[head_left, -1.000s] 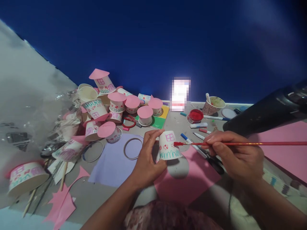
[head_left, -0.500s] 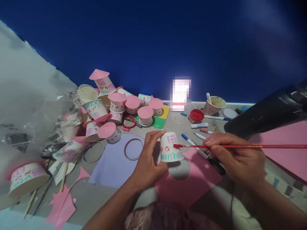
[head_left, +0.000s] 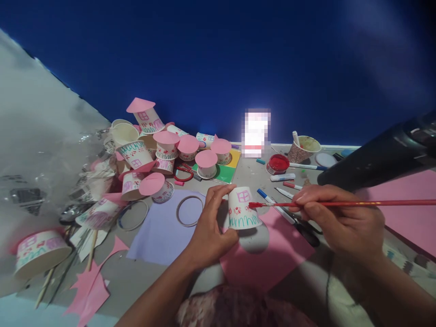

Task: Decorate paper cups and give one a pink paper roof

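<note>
My left hand (head_left: 213, 227) grips a white paper cup (head_left: 241, 211) held upside down, its fingers behind the cup and its thumb near the rim. A purple window, red flower marks and green grass strokes decorate the cup's side. My right hand (head_left: 337, 222) pinches a red paintbrush (head_left: 357, 204), whose red-loaded bristles are at the cup's side, right of the flower marks. Beneath the cup lies a pink paper sheet (head_left: 282, 254) with a round hole cut in it. Beyond my right hand stands an open jar of red paint (head_left: 278, 163).
Several decorated cups with pink paper roofs (head_left: 163, 145) are piled at the left. A tape roll (head_left: 189, 211) rests on lilac paper (head_left: 156, 245). Markers (head_left: 282, 177), a patterned cup (head_left: 303, 150) and a dark cylinder (head_left: 374, 154) are at the right. A blurred bright screen (head_left: 256, 131) leans against the blue wall.
My right hand has shifted slightly right, and the brush tip has moved a little right and up along the cup. The left hand and cup are nearly unchanged.
</note>
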Demonstrator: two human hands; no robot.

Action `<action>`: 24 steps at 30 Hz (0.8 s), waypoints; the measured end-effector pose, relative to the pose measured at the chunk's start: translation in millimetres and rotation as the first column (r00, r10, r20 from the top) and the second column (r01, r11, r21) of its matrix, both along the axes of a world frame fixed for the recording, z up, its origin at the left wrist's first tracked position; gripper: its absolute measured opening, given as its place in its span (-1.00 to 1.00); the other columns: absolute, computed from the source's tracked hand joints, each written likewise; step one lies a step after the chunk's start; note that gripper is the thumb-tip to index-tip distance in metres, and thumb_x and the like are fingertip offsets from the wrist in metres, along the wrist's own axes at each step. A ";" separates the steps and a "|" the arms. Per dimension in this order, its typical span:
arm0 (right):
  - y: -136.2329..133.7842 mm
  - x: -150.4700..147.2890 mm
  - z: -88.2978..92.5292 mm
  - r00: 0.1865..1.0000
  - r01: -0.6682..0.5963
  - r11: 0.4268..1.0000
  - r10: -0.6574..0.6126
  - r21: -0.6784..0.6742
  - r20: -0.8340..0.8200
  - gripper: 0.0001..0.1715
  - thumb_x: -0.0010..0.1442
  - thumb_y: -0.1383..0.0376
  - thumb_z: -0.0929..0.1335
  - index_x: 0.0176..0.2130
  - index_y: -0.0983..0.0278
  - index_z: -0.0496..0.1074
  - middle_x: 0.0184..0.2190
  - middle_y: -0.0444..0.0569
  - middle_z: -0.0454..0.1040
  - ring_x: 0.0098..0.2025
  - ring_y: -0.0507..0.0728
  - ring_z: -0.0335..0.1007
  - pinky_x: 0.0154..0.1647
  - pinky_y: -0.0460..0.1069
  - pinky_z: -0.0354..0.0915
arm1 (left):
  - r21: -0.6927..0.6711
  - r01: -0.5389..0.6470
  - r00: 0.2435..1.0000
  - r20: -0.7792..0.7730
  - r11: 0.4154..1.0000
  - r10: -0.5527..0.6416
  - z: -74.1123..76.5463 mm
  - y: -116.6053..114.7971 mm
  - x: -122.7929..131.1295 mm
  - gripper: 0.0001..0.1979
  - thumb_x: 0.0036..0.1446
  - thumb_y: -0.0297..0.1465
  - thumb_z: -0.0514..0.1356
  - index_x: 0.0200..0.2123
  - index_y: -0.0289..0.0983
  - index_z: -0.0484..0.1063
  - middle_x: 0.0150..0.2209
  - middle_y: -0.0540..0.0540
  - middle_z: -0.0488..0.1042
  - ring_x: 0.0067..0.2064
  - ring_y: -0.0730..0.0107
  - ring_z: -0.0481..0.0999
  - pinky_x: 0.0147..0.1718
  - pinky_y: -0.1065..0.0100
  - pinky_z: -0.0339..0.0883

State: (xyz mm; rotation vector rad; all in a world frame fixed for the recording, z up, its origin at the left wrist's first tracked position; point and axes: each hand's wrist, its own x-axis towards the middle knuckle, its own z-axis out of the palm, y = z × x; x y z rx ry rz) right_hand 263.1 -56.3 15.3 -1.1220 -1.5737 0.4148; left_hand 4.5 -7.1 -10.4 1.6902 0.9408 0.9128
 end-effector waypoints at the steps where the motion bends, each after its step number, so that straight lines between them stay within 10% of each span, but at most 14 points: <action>1: -0.2 0.8 -0.2 1.000 0.017 1.000 -0.017 -0.002 -0.015 -0.80 0.33 0.44 0.42 -0.18 0.13 0.60 -0.32 -0.18 0.62 -0.29 0.06 0.55 -0.10 -0.02 0.47 | -0.002 0.000 1.000 0.006 1.000 0.000 -0.1 0.0 -0.2 -0.15 -0.16 -0.66 0.16 0.26 -0.05 0.30 0.22 -0.15 0.24 0.31 0.00 0.28 0.27 0.02 0.19; 24: -1.8 1.4 5.2 1.000 -0.002 1.000 0.002 0.009 -0.001 -0.80 0.32 0.45 0.42 -0.19 0.14 0.59 -0.32 -0.18 0.63 -0.27 0.06 0.57 -0.08 -0.04 0.49 | -0.003 0.025 0.998 0.050 1.000 -0.025 1.4 1.2 -0.6 -0.17 -0.14 -0.63 0.22 0.25 -0.02 0.31 0.20 -0.13 0.29 0.27 0.00 0.34 0.23 0.02 0.24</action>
